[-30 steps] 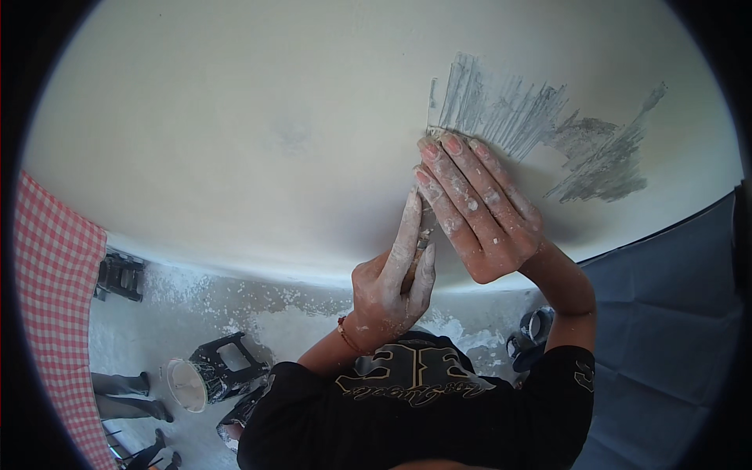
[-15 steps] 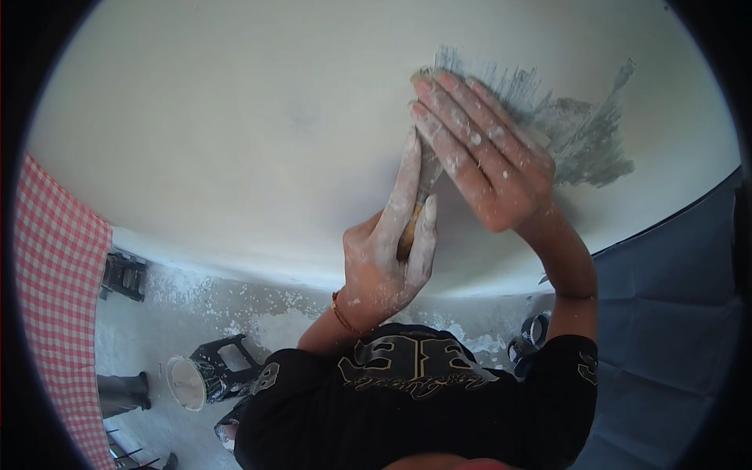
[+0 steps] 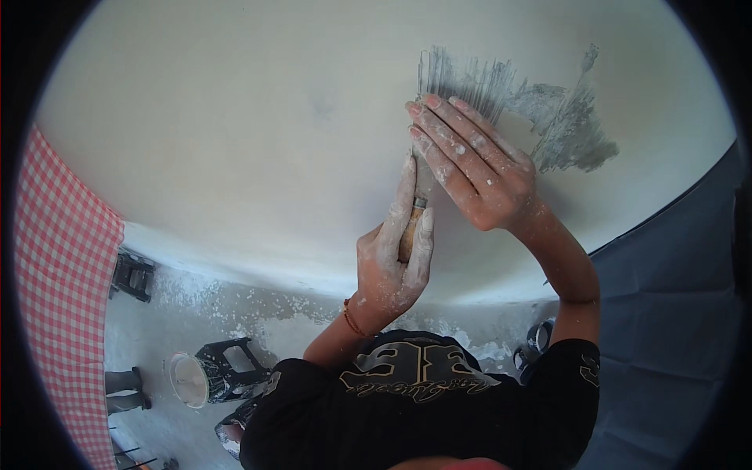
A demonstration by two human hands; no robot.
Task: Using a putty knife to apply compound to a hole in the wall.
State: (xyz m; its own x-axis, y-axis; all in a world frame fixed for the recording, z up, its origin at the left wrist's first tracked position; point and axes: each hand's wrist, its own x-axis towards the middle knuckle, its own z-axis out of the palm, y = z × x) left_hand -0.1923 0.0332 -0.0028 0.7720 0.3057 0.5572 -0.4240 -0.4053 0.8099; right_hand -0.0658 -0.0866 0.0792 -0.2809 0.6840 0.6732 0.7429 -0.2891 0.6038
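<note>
A putty knife [image 3: 413, 227] with a wooden handle and a metal blade is in my left hand [image 3: 384, 270], which is closed round the handle with the index finger stretched along the blade. My right hand [image 3: 493, 184] lies flat with its fingers straight and side by side, over the upper part of the blade and against the white wall [image 3: 235, 157]. Its fingers hide the blade's edge. Grey streaks [image 3: 466, 78] run up the wall just above my fingertips. A rough grey patch [image 3: 576, 133] spreads to the right of them. White dust and specks coat both hands.
A red-and-white checked cloth [image 3: 66, 298] hangs at the left, and a dark grey sheet [image 3: 658, 329] at the right. Below, a bucket [image 3: 189, 380] stands by a black stool [image 3: 235, 364] on the white-spattered floor [image 3: 290, 321]. Another person's legs [image 3: 125, 392] show at lower left.
Both hands have slid down the wall with the putty knife, uncovering more of the grey streaks above the fingers. My view has shifted slightly too.
</note>
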